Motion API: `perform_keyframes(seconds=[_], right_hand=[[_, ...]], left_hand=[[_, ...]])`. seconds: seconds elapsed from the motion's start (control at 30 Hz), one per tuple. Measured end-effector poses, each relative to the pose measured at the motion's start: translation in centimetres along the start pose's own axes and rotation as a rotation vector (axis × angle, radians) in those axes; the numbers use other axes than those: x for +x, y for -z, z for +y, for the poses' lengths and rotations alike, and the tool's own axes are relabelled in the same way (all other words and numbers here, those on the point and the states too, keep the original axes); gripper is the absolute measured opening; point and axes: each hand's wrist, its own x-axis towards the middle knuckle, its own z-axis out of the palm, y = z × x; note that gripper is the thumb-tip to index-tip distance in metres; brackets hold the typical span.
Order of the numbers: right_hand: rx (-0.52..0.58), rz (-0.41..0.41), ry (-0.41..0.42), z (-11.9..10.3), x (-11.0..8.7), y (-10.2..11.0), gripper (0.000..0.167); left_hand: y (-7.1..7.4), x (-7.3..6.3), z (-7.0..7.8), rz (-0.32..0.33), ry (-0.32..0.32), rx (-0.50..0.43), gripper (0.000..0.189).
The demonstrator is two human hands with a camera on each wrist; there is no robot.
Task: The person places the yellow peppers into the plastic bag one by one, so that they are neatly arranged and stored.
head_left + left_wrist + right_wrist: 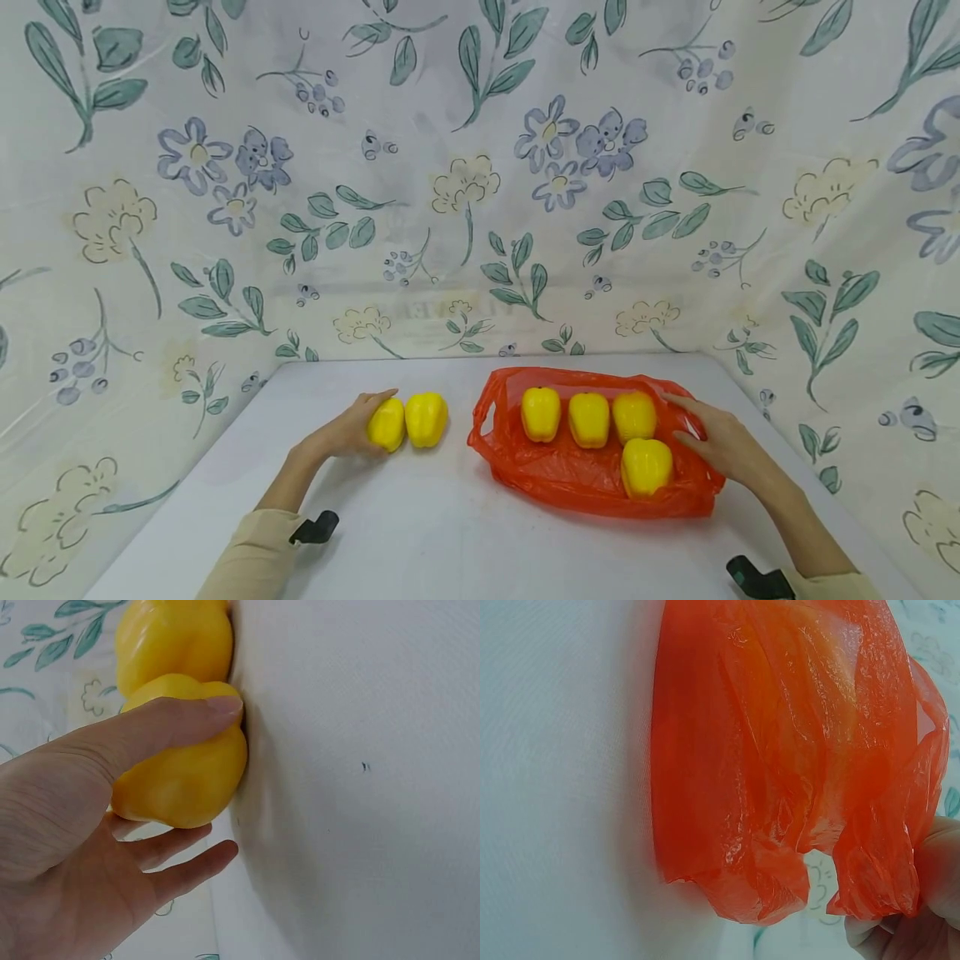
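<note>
My left hand [358, 427] grips a yellow bell pepper [387, 426] on the left part of the table. In the left wrist view the thumb [187, 720] lies across this pepper while two fingertips stick out free below it. Right beside it stands a second yellow pepper [426, 420]. A red plastic bag [555, 479] lies spread at the right with several yellow peppers [647, 468] on it. At the bag's right end my right hand [723, 442] pinches the thin plastic [877, 877] between thumb and fingers, partly hidden behind the red film.
Both groups of peppers rest on a white table [450, 550]. A white curtain [420, 275] with a flower and leaf print hangs behind and along the sides. Black wrist-worn devices [318, 527] sit at both sleeves.
</note>
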Motion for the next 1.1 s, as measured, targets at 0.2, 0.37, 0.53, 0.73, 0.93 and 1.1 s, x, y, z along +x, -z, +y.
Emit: perform_keyframes(seconds=[0.2,0.37,0.53,0.73,0.93,1.1], right_hand=[[-0.004,0.008,-0.005,0.0,0.0,-0.2,0.059],[-0.009,0.011,-0.012,0.1,-0.1,-0.1,0.060],[-0.003,0.014,-0.003,0.0,-0.1,-0.1,0.060],[-0.019,0.019,0.009,0.1,-0.1,-0.1,0.059],[-0.017,0.017,0.001,0.1,0.0,-0.2,0.059],[-0.002,0.006,-0.012,0.1,0.0,-0.2,0.060]], left_hand=[[0.0,0.0,-0.6,0.073,-0.044,0.011,0.101],[0.5,0.0,-0.5,0.166,-0.068,-0.023,0.102],[1.1,0.0,-0.1,0.262,-0.049,-0.070,0.107],[1.8,0.0,0.7,0.340,-0.071,-0.106,0.107],[2.4,-0.1,2.2,0.389,-0.132,-0.075,0.106],[2.5,-0.4,4.2,0.400,-0.164,-0.041,0.103]])
